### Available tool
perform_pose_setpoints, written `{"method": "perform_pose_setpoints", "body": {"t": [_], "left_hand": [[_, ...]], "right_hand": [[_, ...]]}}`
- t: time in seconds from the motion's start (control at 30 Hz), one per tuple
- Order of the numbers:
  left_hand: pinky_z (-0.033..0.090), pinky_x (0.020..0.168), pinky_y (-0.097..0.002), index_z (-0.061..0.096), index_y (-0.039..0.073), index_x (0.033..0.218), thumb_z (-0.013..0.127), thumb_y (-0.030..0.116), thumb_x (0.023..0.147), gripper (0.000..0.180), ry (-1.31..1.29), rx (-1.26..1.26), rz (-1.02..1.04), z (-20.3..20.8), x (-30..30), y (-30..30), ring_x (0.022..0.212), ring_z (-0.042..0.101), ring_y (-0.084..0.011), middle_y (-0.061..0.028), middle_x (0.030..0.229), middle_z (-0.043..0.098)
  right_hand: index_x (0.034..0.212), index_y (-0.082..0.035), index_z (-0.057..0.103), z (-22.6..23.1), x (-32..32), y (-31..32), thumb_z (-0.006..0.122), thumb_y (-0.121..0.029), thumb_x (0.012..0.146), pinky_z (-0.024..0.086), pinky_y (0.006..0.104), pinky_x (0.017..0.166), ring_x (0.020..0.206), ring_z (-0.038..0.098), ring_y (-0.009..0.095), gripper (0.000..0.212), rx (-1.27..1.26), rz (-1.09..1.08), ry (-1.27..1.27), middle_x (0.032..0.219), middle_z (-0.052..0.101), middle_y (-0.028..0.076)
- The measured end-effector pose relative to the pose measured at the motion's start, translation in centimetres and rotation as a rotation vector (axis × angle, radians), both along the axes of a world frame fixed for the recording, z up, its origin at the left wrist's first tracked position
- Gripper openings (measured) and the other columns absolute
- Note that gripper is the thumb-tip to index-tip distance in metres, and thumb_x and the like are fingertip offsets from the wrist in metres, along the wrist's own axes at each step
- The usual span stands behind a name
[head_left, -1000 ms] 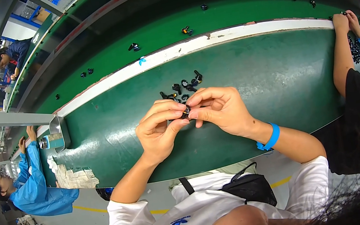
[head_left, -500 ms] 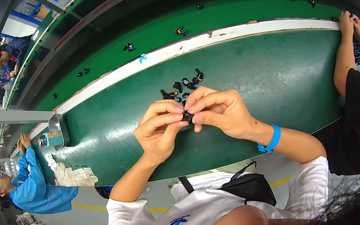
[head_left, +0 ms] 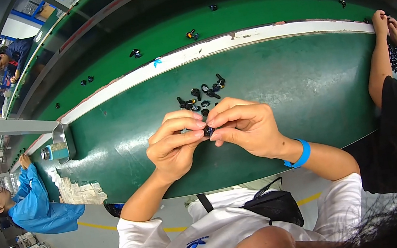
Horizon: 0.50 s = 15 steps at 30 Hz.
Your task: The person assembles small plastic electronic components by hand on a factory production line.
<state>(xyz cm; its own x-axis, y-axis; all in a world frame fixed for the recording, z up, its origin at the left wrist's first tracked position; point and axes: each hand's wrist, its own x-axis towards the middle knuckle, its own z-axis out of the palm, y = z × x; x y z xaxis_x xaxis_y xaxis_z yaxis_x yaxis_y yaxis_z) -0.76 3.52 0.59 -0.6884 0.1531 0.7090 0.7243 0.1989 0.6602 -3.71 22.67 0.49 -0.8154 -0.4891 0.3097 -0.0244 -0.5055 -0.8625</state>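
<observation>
Between the fingertips of both hands is a small black part [head_left: 208, 131], mostly covered by the fingers, so its exact kind cannot be made out. My left hand [head_left: 175, 146] pinches it from the left side. My right hand [head_left: 247, 128], with a blue band [head_left: 299, 153] on its wrist, pinches it from the right. Just beyond the fingertips, several small black parts [head_left: 196, 94] lie loosely grouped on the green worktable [head_left: 308, 83]; some have a short stem and a rounded head.
A green conveyor belt [head_left: 263, 11] carrying scattered small parts runs behind a white ledge [head_left: 247, 37]. A metal bracket with a blue-labelled box [head_left: 58, 151] stands at left. Worn tape [head_left: 80, 191] covers the near-left table edge. Co-workers sit left [head_left: 43, 204] and right [head_left: 389, 90].
Parts on the conveyor have shifted slightly left. Both my hands stay together around the small black part, with only slight finger movement.
</observation>
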Motion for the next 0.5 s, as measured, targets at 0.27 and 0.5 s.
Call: {"method": "perform_pose_setpoints", "body": {"t": [0.27, 0.5], "left_hand": [[0.055, 0.075, -0.0372, 0.063, 0.003, 0.089, 0.073, -0.005, 0.080, 0.016, -0.001, 0.022, 0.002, 0.29, 0.06, 0.12, 0.087, 0.065, -0.0285, -0.0125, 0.090, 0.068], [0.056, 0.076, -0.0365, 0.069, 0.000, 0.084, 0.079, -0.009, 0.069, 0.020, 0.008, 0.098, 0.027, 0.14, 0.45, 0.24, 0.090, 0.067, -0.0289, -0.0124, 0.092, 0.070]], "right_hand": [[0.099, 0.006, 0.068, -0.04, -0.02, 0.04, 0.067, 0.012, 0.081, 0.062, 0.0272, 0.070, 0.084, 0.069, 0.019, 0.019, 0.031, -0.053, 0.104, 0.102, 0.065, 0.015], [0.097, 0.007, 0.067, 0.37, 0.24, -0.01, 0.068, 0.013, 0.081, 0.062, 0.0271, 0.070, 0.082, 0.070, 0.019, 0.017, 0.028, -0.072, 0.141, 0.099, 0.066, 0.016]]}}
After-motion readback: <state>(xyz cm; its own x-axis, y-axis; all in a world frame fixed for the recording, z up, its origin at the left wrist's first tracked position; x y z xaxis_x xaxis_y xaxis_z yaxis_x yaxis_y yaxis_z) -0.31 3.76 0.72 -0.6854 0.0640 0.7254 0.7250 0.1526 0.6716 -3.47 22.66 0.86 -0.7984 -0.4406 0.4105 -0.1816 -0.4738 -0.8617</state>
